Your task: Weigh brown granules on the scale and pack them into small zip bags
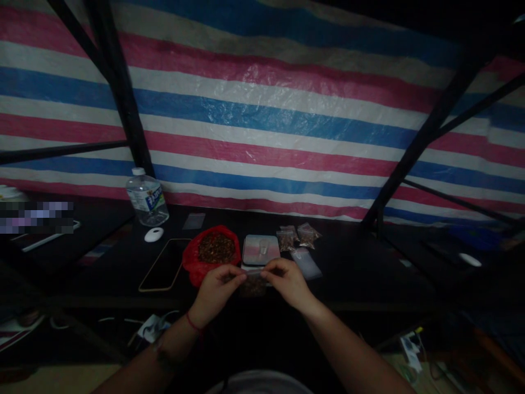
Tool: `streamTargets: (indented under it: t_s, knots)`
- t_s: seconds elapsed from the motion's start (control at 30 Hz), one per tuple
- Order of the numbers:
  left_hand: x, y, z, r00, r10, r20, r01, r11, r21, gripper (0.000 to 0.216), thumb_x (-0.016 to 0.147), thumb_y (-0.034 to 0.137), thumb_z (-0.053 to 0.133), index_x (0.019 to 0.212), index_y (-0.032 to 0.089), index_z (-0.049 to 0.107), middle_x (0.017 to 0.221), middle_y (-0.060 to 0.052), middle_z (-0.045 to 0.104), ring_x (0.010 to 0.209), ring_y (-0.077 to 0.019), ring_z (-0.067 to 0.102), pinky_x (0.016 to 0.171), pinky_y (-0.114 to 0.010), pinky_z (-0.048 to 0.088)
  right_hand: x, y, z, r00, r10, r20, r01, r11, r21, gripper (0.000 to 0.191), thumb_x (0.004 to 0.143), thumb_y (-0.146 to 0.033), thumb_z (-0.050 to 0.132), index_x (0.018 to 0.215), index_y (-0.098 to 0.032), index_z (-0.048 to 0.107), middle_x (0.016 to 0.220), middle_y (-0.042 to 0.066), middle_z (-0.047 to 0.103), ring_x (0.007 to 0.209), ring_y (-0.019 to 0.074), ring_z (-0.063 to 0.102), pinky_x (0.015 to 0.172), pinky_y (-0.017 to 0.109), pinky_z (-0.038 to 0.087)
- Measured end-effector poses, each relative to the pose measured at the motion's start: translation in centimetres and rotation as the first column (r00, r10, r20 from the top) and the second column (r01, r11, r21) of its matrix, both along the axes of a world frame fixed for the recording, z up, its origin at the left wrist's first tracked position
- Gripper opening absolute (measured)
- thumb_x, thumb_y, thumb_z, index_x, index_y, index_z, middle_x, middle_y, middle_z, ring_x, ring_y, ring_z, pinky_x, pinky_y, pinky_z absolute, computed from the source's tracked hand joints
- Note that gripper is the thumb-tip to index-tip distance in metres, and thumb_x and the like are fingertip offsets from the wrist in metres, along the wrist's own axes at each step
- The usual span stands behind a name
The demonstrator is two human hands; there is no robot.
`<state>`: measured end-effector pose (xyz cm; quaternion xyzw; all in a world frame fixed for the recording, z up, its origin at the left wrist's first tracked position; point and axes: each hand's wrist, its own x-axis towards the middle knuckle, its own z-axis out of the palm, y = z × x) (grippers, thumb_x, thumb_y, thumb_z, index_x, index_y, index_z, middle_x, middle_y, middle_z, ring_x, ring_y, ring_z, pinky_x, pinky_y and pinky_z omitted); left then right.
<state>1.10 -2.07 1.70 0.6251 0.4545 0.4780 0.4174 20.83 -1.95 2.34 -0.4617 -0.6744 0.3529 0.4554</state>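
Observation:
Between my two hands hangs a small clear zip bag [253, 287] with brown bits inside. My left hand [219, 284] pinches its top edge at the left corner, and my right hand [289, 279] pinches the right corner. Just beyond the bag lies a small scale [251, 254] with a tiny clear cup [263, 248] on its plate. Left of the scale, a red plastic bag [197, 262] is folded open around a heap of brown grains [217, 248]. Several filled zip bags [287, 238] lie to the right of the scale, near flat, pale zip bags [307, 264].
A phone [162, 266], a white oval case [154, 235], a large clear bottle [147, 200] and another flat zip bag [194, 221] lie or stand on the left of the black table [356, 268]. Dark metal posts [123, 104] and a striped sheet [262, 120] rise behind.

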Motion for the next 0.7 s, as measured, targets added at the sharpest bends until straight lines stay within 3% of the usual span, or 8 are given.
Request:
streamTargets:
  t_s: [0.13, 0.37, 0.53, 0.7]
  knots:
    - [0.10, -0.39, 0.20, 1.000, -0.011, 0.019, 0.011, 1.000, -0.017, 0.019, 0.069, 0.035, 0.066, 0.067, 0.016, 0.066, 0.066, -0.001, 0.069, 0.063, -0.0149, 0.062, 0.061, -0.024, 0.049, -0.16, -0.25, -0.10, 1.000, 0.003, -0.002, -0.003, 0.999, 0.039, 0.009, 0.074, -0.025, 0.065, 0.071, -0.017, 0.067, 0.068, 0.001, 0.066, 0.063, 0.0127, 0.058, 0.059, 0.023, 0.043]
    - [0.11, -0.35, -0.09, 0.998, 0.030, 0.056, -0.027, 0.998, -0.051, 0.019, 0.069, 0.035, 0.067, 0.069, 0.016, 0.065, 0.067, -0.002, 0.068, 0.065, -0.0147, 0.062, 0.063, -0.024, 0.049, -0.03, -0.23, -0.04, 0.997, -0.016, -0.075, 0.016, 1.000, -0.006, 0.011, 0.075, -0.028, 0.064, 0.073, -0.017, 0.066, 0.069, 0.001, 0.065, 0.063, 0.0129, 0.058, 0.059, 0.023, 0.044]
    - [0.13, -0.30, -0.09, 0.997, 0.003, 0.071, 0.001, 0.998, -0.060, 0.019, 0.068, 0.035, 0.068, 0.069, 0.016, 0.066, 0.068, -0.002, 0.069, 0.066, -0.0153, 0.063, 0.064, -0.025, 0.050, -0.13, -0.26, 0.14, 1.000, 0.018, -0.011, -0.017, 1.000, 0.026, 0.009, 0.074, -0.026, 0.066, 0.075, -0.018, 0.068, 0.071, 0.002, 0.067, 0.066, 0.0142, 0.060, 0.063, 0.025, 0.045]
    - [0.38, -0.54, -0.07, 0.997, -0.059, 0.045, 0.061, 0.997, -0.054, 0.020, 0.070, 0.036, 0.067, 0.071, 0.015, 0.067, 0.069, -0.003, 0.070, 0.065, -0.0159, 0.063, 0.062, -0.025, 0.050, -0.45, -0.46, 0.26, 0.997, -0.032, 0.067, 0.029, 0.998, 0.057, 0.008, 0.075, -0.024, 0.064, 0.071, -0.019, 0.067, 0.070, 0.001, 0.066, 0.065, 0.0137, 0.059, 0.061, 0.024, 0.044]
